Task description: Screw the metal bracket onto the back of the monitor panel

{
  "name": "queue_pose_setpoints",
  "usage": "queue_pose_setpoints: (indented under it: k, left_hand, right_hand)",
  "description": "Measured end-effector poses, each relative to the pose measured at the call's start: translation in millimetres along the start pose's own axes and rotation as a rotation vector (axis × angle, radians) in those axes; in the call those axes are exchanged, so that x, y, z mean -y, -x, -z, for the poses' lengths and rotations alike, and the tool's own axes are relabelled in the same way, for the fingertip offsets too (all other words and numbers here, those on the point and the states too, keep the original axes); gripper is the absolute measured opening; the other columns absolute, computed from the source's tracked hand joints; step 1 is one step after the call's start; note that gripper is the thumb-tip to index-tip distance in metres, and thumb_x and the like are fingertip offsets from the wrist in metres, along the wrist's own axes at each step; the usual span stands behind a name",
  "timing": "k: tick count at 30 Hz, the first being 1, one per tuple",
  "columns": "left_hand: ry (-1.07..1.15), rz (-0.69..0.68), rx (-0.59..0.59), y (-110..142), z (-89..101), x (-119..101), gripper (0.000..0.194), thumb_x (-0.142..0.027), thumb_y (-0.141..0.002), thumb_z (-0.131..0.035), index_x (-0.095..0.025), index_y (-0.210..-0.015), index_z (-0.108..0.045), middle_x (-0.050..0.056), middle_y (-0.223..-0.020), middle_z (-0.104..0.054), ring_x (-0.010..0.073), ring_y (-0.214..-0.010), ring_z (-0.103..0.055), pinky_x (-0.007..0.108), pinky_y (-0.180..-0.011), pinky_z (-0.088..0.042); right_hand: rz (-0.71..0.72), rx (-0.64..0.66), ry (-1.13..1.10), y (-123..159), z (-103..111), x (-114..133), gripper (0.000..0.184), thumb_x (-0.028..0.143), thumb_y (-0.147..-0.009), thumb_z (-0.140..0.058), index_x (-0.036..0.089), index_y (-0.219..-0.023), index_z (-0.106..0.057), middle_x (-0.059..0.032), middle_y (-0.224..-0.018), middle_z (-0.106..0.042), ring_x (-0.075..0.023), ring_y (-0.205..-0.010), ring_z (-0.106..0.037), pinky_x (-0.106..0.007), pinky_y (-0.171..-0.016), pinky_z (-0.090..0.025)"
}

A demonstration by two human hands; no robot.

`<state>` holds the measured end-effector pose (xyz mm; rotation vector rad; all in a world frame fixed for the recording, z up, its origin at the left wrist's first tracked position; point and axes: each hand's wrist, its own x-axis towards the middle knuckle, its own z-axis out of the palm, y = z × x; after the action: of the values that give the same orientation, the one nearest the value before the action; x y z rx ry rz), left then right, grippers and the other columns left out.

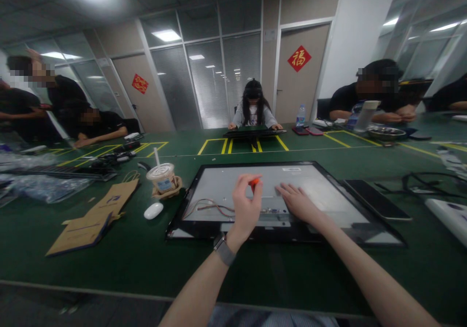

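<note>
In front of me a display panel (219,181) lies flat on its face, its grey metal back and black frame showing. My left hand (246,203), with a watch on the wrist, is raised over the middle of the panel. Its fingers pinch a small orange object (256,181), whose kind I cannot make out. My right hand (297,201) rests palm down on the metal back, fingers stretched out and holding nothing. Thin cables (209,205) run along the panel's near left part, beside a narrow circuit strip (273,211) between the hands.
Left of the panel are a drink cup (161,177), a white oval case (153,210) and a paper bag (98,215). A dark flat device (377,199) lies to the right. Across the green table (146,268), a person (253,105) handles another panel (251,133).
</note>
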<state>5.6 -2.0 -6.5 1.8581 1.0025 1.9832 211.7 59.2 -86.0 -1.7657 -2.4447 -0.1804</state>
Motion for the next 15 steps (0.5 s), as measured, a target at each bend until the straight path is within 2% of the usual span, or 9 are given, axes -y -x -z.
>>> queue_pose_setpoints:
  k: [3, 5, 10, 15]
  left_hand:
    - [-0.057, -0.010, -0.026, -1.3, 1.3, -1.6, 0.008, -0.025, -0.089, -0.063, -0.019, -0.090, -0.069, 0.003, -0.089, -0.055, 0.0165, -0.082, -0.056, 0.030, -0.078, -0.048]
    - [-0.072, 0.011, -0.030, -1.8, 2.6, -3.1, 0.012, -0.026, -0.091, -0.061, -0.020, -0.089, -0.070, 0.004, -0.090, -0.054, 0.0167, -0.083, -0.056, 0.029, -0.077, -0.049]
    - [0.066, 0.061, 0.039, -0.9, 3.7, -4.9, 0.031, -0.029, -0.100, -0.041, -0.020, -0.105, -0.071, 0.009, -0.108, -0.064, 0.0201, -0.101, -0.061, 0.033, -0.088, -0.049]
    - [0.161, 0.164, 0.083, 1.4, 0.7, -2.5, 0.031, -0.031, -0.101, -0.042, -0.019, -0.114, -0.067, 0.010, -0.109, -0.070, 0.0188, -0.090, -0.067, 0.033, -0.081, -0.052]
  right_hand:
    - [-0.004, 0.008, 0.001, -0.7, -0.7, -0.5, 0.052, 0.019, -0.099, -0.027, 0.020, -0.148, -0.045, -0.0151, -0.153, -0.044, -0.0334, -0.138, -0.044, -0.055, -0.108, -0.038]
    - [-0.008, 0.010, 0.006, -1.2, -1.7, -1.0, 0.052, 0.019, -0.099, -0.027, 0.021, -0.148, -0.045, -0.0141, -0.153, -0.045, -0.0329, -0.138, -0.044, -0.054, -0.109, -0.038]
    - [0.011, -0.012, -0.011, -1.1, -3.9, -2.5, 0.053, 0.019, -0.098, -0.028, 0.019, -0.148, -0.046, -0.0162, -0.153, -0.045, -0.0334, -0.138, -0.044, -0.056, -0.108, -0.038]
    - [0.009, -0.005, -0.011, -1.5, -4.7, -3.5, 0.052, 0.021, -0.099, -0.026, 0.021, -0.148, -0.045, -0.0150, -0.153, -0.045, -0.0329, -0.138, -0.044, -0.056, -0.108, -0.038]
